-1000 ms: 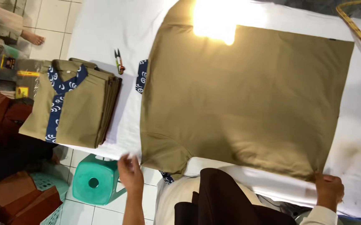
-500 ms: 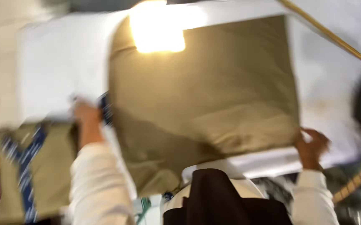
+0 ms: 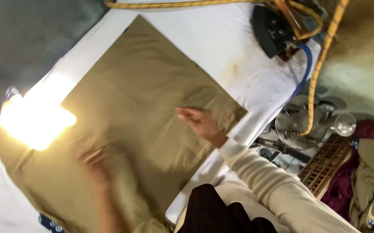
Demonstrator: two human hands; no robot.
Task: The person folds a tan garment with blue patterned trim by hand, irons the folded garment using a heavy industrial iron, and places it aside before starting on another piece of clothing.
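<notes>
I had the khaki cloth (image 3: 139, 112) lying flat across the white padded table (image 3: 221, 39), covering most of its middle, and everything below is placed against that cloth. At its left edge a hard glare (image 3: 31, 123) washed out the surface, so I could not read the weave or any folds there. My left hand (image 3: 94, 162) was on the cloth's lower left part, but it was so blurred that I could not tell whether the fingers were spread or pinching fabric. My right hand (image 3: 200, 121) lay open, palm down, near the cloth's right corner, gripping nothing. To smooth well, I judged it best to keep both palms flat and sweep outward from the centre toward the edges, pressing out the soft creases around the right hand without dragging the cloth off the table. Beyond the cloth's upper right, a dark iron (image 3: 273, 28) rested on the table with a yellow hose (image 3: 320, 64) running over it. A blue patterned scrap (image 3: 49, 223) peeked from under the cloth's lower edge, mostly hidden.
</notes>
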